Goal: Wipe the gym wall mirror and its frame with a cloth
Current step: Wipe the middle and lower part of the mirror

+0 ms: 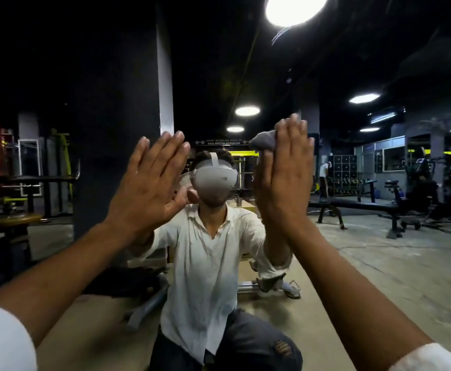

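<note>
The wall mirror (353, 250) fills nearly the whole view and reflects me kneeling in a white shirt with a headset on. My right hand (286, 178) is raised flat with its fingers together, pressing a grey cloth (263, 141) against the glass; the cloth shows at the fingertips on the left side of the hand. My left hand (149, 183) is raised beside it, palm flat toward the glass with fingers spread, holding nothing. Whether the left palm touches the glass is not clear. The mirror's frame is not in view.
The reflection shows a dark pillar (117, 129) at left, a flat bench (366, 207) and dumbbell racks (350, 186) at right, round ceiling lamps (295, 9), and a person far back. Metal bars (149, 303) lie on the floor behind me.
</note>
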The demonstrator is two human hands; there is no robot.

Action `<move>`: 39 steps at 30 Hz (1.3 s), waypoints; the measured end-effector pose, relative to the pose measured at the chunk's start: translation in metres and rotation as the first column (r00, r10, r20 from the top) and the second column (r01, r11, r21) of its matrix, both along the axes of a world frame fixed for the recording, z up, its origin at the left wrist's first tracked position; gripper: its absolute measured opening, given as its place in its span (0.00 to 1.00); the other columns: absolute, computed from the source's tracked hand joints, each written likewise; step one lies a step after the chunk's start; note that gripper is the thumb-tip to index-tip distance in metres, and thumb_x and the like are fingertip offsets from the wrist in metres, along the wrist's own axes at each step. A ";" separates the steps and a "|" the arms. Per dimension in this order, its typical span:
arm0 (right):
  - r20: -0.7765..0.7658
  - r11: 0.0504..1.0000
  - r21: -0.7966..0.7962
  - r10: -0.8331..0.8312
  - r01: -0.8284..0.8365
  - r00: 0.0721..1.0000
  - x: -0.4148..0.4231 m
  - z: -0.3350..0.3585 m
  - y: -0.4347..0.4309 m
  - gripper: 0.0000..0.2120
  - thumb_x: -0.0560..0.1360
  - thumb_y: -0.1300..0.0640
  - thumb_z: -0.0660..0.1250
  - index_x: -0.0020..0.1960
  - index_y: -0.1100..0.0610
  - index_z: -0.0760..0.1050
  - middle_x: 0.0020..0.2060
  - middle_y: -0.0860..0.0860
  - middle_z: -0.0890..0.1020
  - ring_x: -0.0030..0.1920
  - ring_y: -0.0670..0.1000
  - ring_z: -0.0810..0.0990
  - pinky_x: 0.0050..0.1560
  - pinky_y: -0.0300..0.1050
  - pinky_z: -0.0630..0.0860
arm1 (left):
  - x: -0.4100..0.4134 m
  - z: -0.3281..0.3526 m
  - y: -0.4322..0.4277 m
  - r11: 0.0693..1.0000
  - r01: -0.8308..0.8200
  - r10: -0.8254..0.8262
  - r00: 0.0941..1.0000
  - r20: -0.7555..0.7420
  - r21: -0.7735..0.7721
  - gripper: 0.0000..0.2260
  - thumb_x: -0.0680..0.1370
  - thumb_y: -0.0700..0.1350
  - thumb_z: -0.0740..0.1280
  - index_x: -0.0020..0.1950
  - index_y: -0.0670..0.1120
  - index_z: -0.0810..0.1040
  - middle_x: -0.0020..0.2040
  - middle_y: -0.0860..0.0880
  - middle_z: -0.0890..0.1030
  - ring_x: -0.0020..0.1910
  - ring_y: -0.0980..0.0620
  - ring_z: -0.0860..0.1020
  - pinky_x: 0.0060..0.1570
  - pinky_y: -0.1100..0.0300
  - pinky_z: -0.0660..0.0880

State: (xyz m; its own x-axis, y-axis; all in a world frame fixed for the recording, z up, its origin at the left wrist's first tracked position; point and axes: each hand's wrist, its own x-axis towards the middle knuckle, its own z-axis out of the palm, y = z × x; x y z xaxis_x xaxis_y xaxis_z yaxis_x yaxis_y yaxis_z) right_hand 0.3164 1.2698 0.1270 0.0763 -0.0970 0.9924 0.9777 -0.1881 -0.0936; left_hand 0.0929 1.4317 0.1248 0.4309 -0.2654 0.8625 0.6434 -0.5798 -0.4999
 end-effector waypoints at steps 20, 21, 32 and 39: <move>0.191 0.987 -0.159 0.013 0.018 0.981 -0.057 0.047 0.030 0.27 0.88 0.53 0.56 0.84 0.61 0.57 0.84 0.58 0.55 0.85 0.57 0.49 0.84 0.59 0.49 | 0.015 0.030 -0.012 0.998 0.056 -0.056 0.998 0.005 0.001 0.34 0.84 0.53 0.57 0.87 0.41 0.55 0.87 0.41 0.54 0.87 0.43 0.52 0.84 0.38 0.50; 0.261 0.976 -0.212 0.015 0.043 0.965 -0.052 0.044 0.028 0.27 0.88 0.53 0.56 0.84 0.61 0.58 0.84 0.58 0.56 0.85 0.56 0.50 0.84 0.59 0.49 | 0.015 0.030 -0.013 0.998 0.058 -0.058 0.998 0.005 0.005 0.33 0.84 0.54 0.56 0.87 0.41 0.55 0.87 0.41 0.54 0.86 0.43 0.52 0.84 0.38 0.51; 0.267 0.964 -0.260 0.027 0.045 0.963 -0.021 0.010 0.006 0.27 0.87 0.53 0.57 0.84 0.60 0.58 0.84 0.56 0.55 0.85 0.54 0.50 0.84 0.59 0.49 | 0.017 0.026 -0.009 0.989 0.135 -0.130 0.988 -0.081 0.062 0.32 0.84 0.53 0.58 0.86 0.40 0.59 0.86 0.40 0.58 0.86 0.41 0.56 0.82 0.36 0.55; 0.006 0.994 -0.106 0.036 -0.035 0.999 -0.010 -0.020 -0.009 0.28 0.86 0.53 0.56 0.84 0.60 0.57 0.85 0.56 0.55 0.85 0.54 0.49 0.84 0.58 0.47 | 0.032 -0.002 -0.020 0.989 0.112 -0.088 0.968 -0.234 0.093 0.37 0.81 0.54 0.63 0.86 0.39 0.58 0.86 0.39 0.55 0.86 0.40 0.53 0.80 0.32 0.57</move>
